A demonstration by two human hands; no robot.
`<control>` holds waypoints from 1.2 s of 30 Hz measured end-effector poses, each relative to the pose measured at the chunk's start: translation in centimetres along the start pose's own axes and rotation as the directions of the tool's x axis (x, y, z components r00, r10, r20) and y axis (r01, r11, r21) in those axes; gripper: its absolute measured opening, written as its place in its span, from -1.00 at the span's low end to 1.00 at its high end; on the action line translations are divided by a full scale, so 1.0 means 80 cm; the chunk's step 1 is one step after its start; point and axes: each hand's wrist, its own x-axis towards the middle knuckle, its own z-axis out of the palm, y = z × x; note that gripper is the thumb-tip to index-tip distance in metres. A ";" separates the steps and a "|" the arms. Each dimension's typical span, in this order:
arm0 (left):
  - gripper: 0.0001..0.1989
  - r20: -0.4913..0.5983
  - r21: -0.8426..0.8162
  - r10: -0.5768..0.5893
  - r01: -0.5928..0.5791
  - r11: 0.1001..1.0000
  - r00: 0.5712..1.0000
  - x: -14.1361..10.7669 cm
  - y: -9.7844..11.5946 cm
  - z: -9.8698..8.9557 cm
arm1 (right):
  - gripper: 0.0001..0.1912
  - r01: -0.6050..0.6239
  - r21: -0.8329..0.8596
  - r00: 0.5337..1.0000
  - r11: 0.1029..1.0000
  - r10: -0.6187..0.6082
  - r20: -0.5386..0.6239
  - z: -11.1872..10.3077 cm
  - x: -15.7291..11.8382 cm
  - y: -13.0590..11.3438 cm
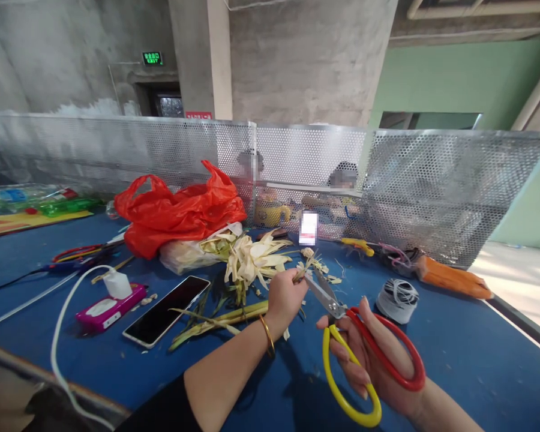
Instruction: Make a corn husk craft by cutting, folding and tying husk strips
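My left hand, a gold bangle at its wrist, is closed on a small bunch of dried husk strips. In my right hand are scissors with one red and one yellow handle. Their blades are parted, and the tips reach the strips just past my left fingers; whether they touch is hard to tell. Pale corn-like husks lie fanned out beyond my left hand. Long greenish stalks rest on the table beside my left forearm. Small scraps are scattered behind the blades.
A red plastic bag sits at the back left. Nearer are a phone and a magenta power strip with a white cable. On the right stand a grey cord spool and an orange packet. A perforated metal screen borders the blue table.
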 end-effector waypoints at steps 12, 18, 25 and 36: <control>-0.78 0.073 -0.084 -0.036 0.042 0.996 0.997 -0.002 0.006 -0.002 | -0.47 0.076 -0.111 0.979 0.991 -0.095 -0.179 0.000 0.003 0.001; -0.83 0.286 -0.343 -0.246 0.338 0.876 0.926 0.000 0.015 -0.009 | -0.52 -0.222 -0.908 0.811 0.355 -0.450 -0.373 -0.025 -0.002 -0.022; -0.68 0.693 -0.392 -0.385 0.767 0.508 0.609 -0.005 0.001 0.004 | -0.62 -0.581 -0.647 0.807 -0.493 -0.456 -0.376 -0.054 -0.006 -0.040; -0.73 0.785 -0.502 -0.283 0.834 0.230 0.551 -0.002 0.007 -0.001 | -0.73 -0.567 -0.592 0.823 -0.572 -0.422 -0.380 -0.055 -0.011 -0.036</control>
